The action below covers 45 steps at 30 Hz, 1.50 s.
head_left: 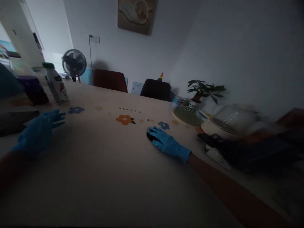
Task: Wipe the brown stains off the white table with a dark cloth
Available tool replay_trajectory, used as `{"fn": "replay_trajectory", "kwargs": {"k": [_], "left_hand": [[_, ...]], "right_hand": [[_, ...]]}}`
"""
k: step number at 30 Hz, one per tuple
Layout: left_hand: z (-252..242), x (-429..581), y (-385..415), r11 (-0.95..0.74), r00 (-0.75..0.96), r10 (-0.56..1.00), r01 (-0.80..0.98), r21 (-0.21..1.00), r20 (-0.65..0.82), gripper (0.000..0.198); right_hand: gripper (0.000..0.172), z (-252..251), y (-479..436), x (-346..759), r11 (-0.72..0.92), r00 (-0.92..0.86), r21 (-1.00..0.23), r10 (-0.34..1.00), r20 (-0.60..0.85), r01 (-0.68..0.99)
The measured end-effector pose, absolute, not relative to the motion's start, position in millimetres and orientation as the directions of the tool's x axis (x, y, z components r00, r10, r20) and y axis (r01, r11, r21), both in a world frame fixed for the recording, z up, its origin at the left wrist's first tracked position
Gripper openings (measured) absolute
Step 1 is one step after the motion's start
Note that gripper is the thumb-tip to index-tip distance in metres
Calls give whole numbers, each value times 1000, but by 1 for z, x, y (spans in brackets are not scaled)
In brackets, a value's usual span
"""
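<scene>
My right hand (167, 142), in a blue glove, rests on the pale tablecloth (109, 171) right of the orange printed flower. Under its fingers is a small, dark, rounded object (152, 136), mostly covered, so its exact kind does not show. My left hand (39, 131), gloved in blue too, is at the left side of the table with fingers stretched out and nothing visible in them. Beside it lies a dark grey item (16, 122), blurred, perhaps a cloth. Beyond that hand stand a white bottle with a green cap (55, 84) and a container of purple liquid (33, 88).
At the right are a green round mat (187, 116), a potted plant (197, 99), a white pot with a clear lid (220, 126) and a blurred dark pile (256, 152). Two chairs (109, 80) stand at the table's far edge, and a fan (74, 63) behind.
</scene>
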State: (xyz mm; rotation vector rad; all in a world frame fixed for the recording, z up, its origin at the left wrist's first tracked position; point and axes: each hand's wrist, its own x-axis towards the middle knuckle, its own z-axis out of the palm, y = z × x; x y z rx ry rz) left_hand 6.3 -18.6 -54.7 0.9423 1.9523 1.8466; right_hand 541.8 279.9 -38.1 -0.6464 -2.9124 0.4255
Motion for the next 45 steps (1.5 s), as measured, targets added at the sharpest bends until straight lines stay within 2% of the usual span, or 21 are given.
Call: {"fn": "replay_trajectory", "kwargs": {"k": [3,9,12,15,20,25,32,38,45], "left_hand": [[-51,10,-17,-86,-771,610,167,982,184,99],[-48,18,-10,-103,-775,593,198,975,220,92],[-44,28,-8,-138,-776,596,150,979,203,96],[-40,36,-6,-172,-768,599,152,973,226,102],[-39,37,-6,-134,-769,601,174,976,219,106],[-42,36,-7,-120,-764,604,192,974,226,95],[-45,37,-11,-138,-774,598,159,978,210,98],[-45,40,-15,-213,-743,603,201,956,291,89],[-43,42,-16,-279,-739,582,210,937,339,79]], "right_hand": [[73,-35,240,562,872,-915,-350,394,85,343],[71,-42,189,587,903,-945,-351,306,119,248],[73,-47,177,586,920,-959,-342,250,132,193],[72,-42,176,573,913,-963,-355,250,96,202],[76,-32,208,532,895,-952,-358,303,52,266],[84,-34,269,477,865,-904,-309,425,35,395],[69,-28,360,400,759,-777,-218,629,2,613],[64,-31,428,359,700,-711,-208,703,29,684],[68,-35,469,338,656,-655,-174,752,75,734]]}}
